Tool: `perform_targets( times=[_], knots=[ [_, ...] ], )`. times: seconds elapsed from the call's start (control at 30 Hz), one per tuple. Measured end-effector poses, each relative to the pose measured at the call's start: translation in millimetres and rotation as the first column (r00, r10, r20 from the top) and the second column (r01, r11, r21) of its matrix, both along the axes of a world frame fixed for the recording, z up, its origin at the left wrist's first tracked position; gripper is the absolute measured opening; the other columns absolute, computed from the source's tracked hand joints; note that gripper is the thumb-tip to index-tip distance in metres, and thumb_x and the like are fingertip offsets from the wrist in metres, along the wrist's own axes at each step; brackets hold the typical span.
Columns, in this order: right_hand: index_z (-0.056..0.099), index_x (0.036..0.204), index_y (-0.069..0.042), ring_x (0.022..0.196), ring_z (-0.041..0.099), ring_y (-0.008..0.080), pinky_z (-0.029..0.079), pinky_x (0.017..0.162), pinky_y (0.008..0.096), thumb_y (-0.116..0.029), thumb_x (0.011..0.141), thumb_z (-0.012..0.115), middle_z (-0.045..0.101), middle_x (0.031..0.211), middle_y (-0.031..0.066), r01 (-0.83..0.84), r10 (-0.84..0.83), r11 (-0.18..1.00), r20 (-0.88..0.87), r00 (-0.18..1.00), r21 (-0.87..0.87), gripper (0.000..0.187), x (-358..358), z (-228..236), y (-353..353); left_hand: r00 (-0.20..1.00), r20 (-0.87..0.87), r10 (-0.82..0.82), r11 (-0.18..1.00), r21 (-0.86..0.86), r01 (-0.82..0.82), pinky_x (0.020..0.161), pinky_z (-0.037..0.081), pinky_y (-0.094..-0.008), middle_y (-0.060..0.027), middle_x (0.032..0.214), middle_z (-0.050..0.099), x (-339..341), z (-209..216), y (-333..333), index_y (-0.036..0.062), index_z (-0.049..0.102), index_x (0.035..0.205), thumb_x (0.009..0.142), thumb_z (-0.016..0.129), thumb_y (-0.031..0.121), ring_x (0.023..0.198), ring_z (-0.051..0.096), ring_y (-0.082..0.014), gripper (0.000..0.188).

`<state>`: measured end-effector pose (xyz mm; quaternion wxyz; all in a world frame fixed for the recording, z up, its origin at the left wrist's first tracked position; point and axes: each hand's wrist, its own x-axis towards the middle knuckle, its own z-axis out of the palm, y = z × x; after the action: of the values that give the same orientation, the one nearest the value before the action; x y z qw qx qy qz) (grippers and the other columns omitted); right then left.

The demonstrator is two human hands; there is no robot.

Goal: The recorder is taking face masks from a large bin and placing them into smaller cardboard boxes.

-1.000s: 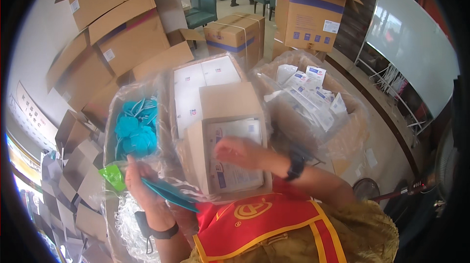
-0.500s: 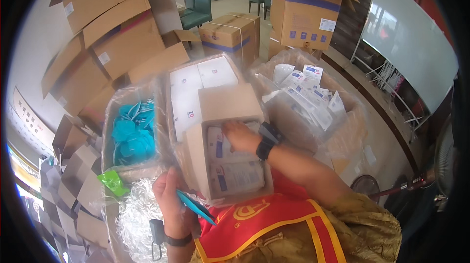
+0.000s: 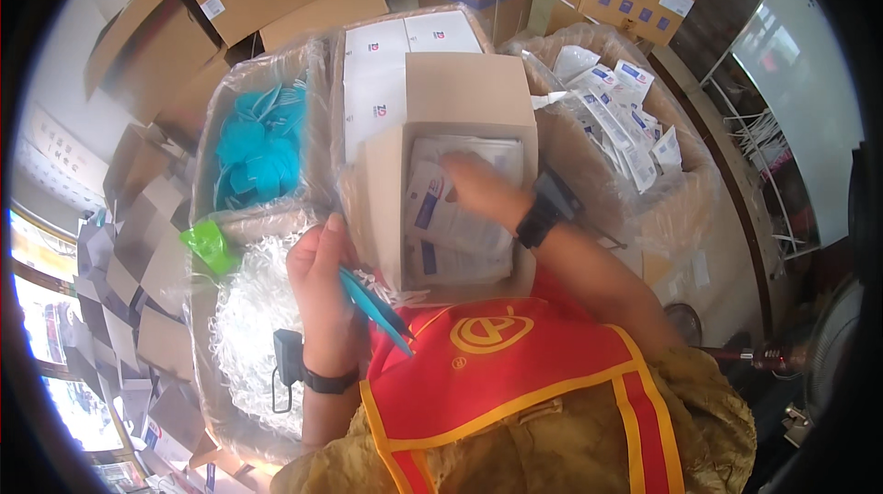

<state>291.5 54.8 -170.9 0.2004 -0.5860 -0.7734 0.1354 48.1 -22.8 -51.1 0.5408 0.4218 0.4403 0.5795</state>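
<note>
The left hand (image 3: 317,259) has its grip closed on a flat blue mask (image 3: 370,304), by the red apron (image 3: 572,356). The right hand (image 3: 483,189) reaches into the open brown box (image 3: 469,89). Its fingers bend over a white packet (image 3: 443,211) on the pile, but I cannot tell if its grip has hold of it. On the left, more blue masks (image 3: 262,154) sit in a far bin (image 3: 316,149), and white strings (image 3: 253,333) fill a near bin (image 3: 201,342). A green bag (image 3: 210,247) lies between them. On the right, a big lined box (image 3: 635,204) holds more white packets (image 3: 612,121). White boxes (image 3: 372,80) sit on the far side.
</note>
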Motion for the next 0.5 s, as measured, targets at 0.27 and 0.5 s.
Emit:
perform_targets(
  times=[0.27,0.5],
  knots=[
    [0.062,0.094,0.001,0.085,0.063,0.0335,0.048,0.075,0.0412,-0.016,0.076,0.072,0.064,0.088,0.0196,-0.064,-0.025,0.974,-0.383,0.924,-0.216,0.026,6.0,35.3,-11.8,1.000,-0.008,-0.006,1.000,0.019,0.006,0.041,0.025,-0.0229,-0.0024,0.052,0.045,-2.6,-4.0,0.0,0.0094,0.047,0.060,0.096,0.059,0.023,0.043,0.036,-0.0084,0.040],
    [0.068,0.089,-0.004,0.085,0.063,0.0344,0.050,0.076,0.0449,-0.016,0.075,0.067,0.064,0.089,0.0165,-0.196,0.207,0.965,0.044,0.977,-0.175,0.018,-24.0,-14.2,-44.0,0.999,-0.023,0.046,0.996,0.073,-0.044,0.041,0.025,-0.0225,-0.0030,0.052,0.045,-10.7,-11.9,7.6,0.0091,0.047,0.060,0.096,0.059,0.023,0.043,0.036,-0.0082,0.040]
  ],
)
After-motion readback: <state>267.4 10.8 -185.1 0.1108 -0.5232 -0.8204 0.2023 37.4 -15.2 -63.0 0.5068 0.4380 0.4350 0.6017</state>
